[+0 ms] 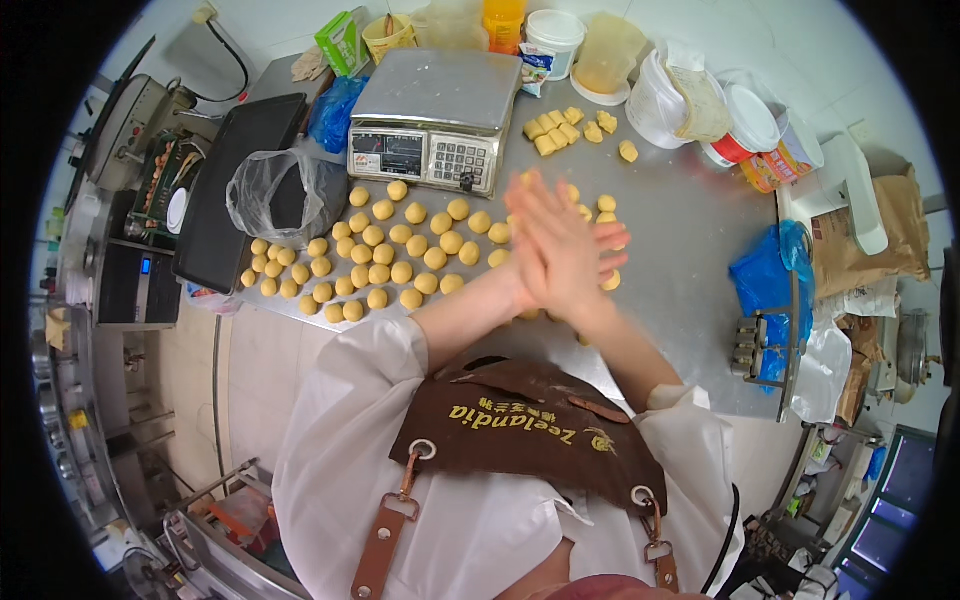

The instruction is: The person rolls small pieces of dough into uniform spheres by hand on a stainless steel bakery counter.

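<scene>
My two hands are pressed palm to palm over the steel table, slightly blurred. My right hand (563, 248) lies across the top, its fingers pointing up and to the left. Beneath it is my left hand (528, 276), whose fingertips show out to the right. Whatever is between the palms is hidden. Many round yellow dough balls (401, 272) cover the table to the left of and under my hands, with several more just right of them. Beyond my hands, small cut dough pieces (552, 132) lie in a cluster, with a lone dough piece (628, 151) nearby.
A digital scale (430, 120) stands at the back of the steel table (672, 270). A clear plastic bag (285, 195) and a black tray (225, 200) are at the left. White tubs (553, 38) line the back wall. A blue bag (770, 275) hangs by the right edge.
</scene>
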